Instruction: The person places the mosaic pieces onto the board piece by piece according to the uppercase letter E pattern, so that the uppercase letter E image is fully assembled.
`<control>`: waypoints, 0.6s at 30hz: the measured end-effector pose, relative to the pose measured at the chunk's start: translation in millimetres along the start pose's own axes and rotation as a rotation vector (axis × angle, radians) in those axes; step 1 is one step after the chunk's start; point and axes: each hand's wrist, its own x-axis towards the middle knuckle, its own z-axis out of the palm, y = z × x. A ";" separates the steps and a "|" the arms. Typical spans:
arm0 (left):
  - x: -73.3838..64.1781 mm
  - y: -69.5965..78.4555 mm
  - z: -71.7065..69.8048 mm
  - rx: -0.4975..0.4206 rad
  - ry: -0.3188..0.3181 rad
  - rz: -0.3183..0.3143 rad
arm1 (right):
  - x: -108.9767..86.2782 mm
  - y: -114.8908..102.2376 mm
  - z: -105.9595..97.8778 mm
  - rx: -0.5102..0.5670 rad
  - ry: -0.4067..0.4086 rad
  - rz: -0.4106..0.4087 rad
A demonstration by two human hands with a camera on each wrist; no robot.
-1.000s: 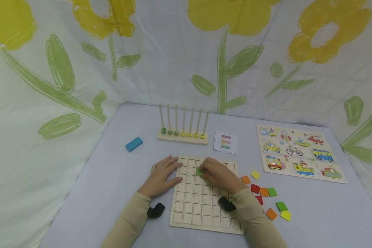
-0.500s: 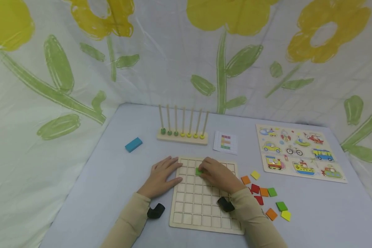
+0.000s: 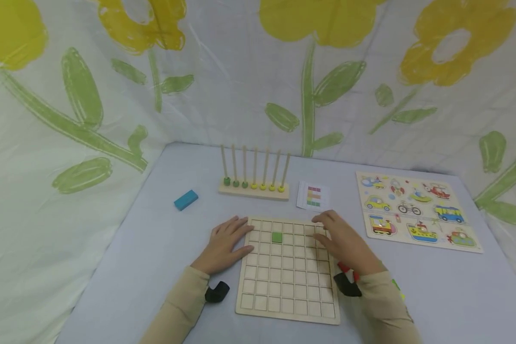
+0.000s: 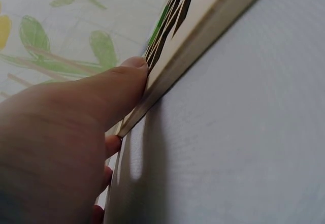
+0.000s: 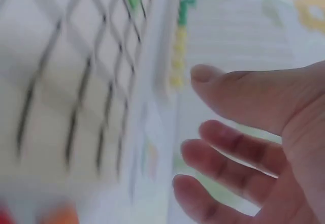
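A wooden grid board [image 3: 287, 277] lies flat on the table with a green square tile [image 3: 277, 237] seated in one cell of its second row. The left hand [image 3: 224, 246] rests on the board's left edge, fingers spread; in the left wrist view its thumb [image 4: 122, 79] touches the board's rim. Over the board's upper right corner hovers the right hand [image 3: 343, 243], holding nothing, its fingers apart and loosely bent in the right wrist view. Loose red tiles [image 3: 348, 270] show partly beneath the right wrist; the other loose tiles are mostly hidden by that arm.
Behind the board stands a wooden peg rack [image 3: 254, 190] with green and yellow beads. A pattern card [image 3: 313, 196] lies right of it, and a blue block [image 3: 186, 200] sits left. A picture puzzle board [image 3: 417, 210] lies at the right. A flower-printed cloth [image 3: 223, 86] hangs behind.
The right hand has let go of the green tile and moved right, leaving the tile in its cell. Its arm now covers most of the loose tiles. The left hand stays put.
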 end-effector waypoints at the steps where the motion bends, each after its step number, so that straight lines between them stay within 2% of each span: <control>1: 0.7 0.6 -0.4 -0.001 -0.002 0.004 | -6.7 6.3 -7.0 -0.003 0.004 0.040; 4: 1.0 1.5 -1.9 -0.003 -0.008 0.013 | -25.0 26.2 -20.5 -0.022 -0.020 0.179; 7: 0.0 1.8 -3.5 -0.010 -0.025 0.005 | -38.0 44.9 -24.4 -0.039 -0.082 0.315; 9: 0.4 2.1 -4.2 -0.013 -0.038 0.006 | -44.4 55.3 -23.8 -0.055 -0.122 0.378; 12: 1.5 2.5 -4.4 -0.011 -0.057 0.008 | -51.6 66.2 -19.7 -0.064 -0.145 0.408; 18: 1.8 1.7 -2.0 -0.016 -0.054 0.003 | -55.4 73.4 -13.3 -0.056 -0.105 0.363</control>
